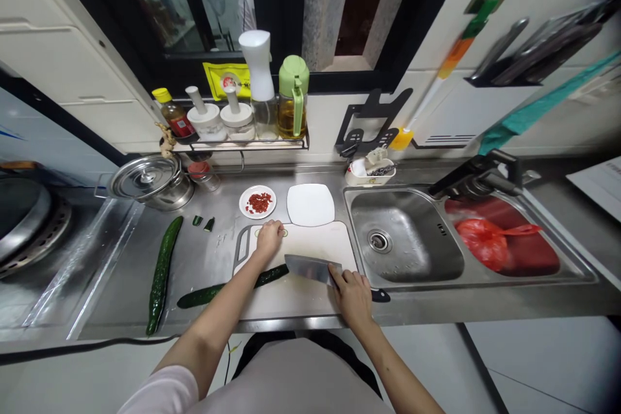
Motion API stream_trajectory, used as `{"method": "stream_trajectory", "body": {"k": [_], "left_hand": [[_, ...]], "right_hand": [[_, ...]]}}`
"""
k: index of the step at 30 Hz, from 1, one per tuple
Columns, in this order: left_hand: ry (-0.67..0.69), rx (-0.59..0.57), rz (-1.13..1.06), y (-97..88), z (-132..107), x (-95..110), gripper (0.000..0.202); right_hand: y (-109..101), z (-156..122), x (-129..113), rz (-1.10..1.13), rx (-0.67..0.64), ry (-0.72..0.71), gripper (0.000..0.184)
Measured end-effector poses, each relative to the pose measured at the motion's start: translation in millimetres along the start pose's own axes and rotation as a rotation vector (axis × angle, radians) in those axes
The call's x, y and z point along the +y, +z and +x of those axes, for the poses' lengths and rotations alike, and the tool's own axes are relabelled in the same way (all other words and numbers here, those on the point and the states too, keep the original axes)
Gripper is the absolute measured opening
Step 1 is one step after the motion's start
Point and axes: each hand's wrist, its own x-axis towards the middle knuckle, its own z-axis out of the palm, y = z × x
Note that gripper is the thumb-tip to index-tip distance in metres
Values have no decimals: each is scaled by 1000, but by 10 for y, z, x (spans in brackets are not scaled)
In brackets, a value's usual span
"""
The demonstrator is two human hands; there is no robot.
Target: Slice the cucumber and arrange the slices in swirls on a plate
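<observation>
My right hand [353, 294] grips a cleaver [310, 268] by its black handle, index finger along the blade, which lies low over the white cutting board [310, 301]. The blade's tip is beside the cut end of a dark green cucumber [206, 295]. This cucumber lies partly on the board and partly on the counter, crossed by my left forearm. At the board's far edge my left hand [270, 237] has its fingers curled closed beside thin cucumber slices [285, 233]. Whatever those fingers hold is hidden.
A whole cucumber [163, 275] and two cut pieces [209, 225] lie left. Behind the board are a plate of chopped red bits [258, 202] and a square white plate [310, 204]. A lidded pot [150, 181] stands left; a sink [407, 233] lies right, with a red bag [485, 242] beyond.
</observation>
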Motion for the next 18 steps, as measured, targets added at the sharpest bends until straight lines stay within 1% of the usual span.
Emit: {"method": "stream_trajectory", "body": {"k": [5,8,10,13,15,18], "left_hand": [[-21,-9,8,-18,0,23,14],[-46,5,-49,-74,-4,10,14],[-78,65,-125,-139,-28,-33,14],[-111,205,-246,-249,-132,-153,17],[-120,282,-299,-306,-258,-249,19],[-98,350,-324,-337,-514,-358,22]], "right_hand": [[-27,20,-16,24,-7,12,46],[-20,13,-16,71,-11,50,44],[5,10,-10,121,-12,104,43],[54,16,-1,245,-9,179,40],[72,28,-8,342,4,212,41],[63,46,-53,479,34,263,42]]}}
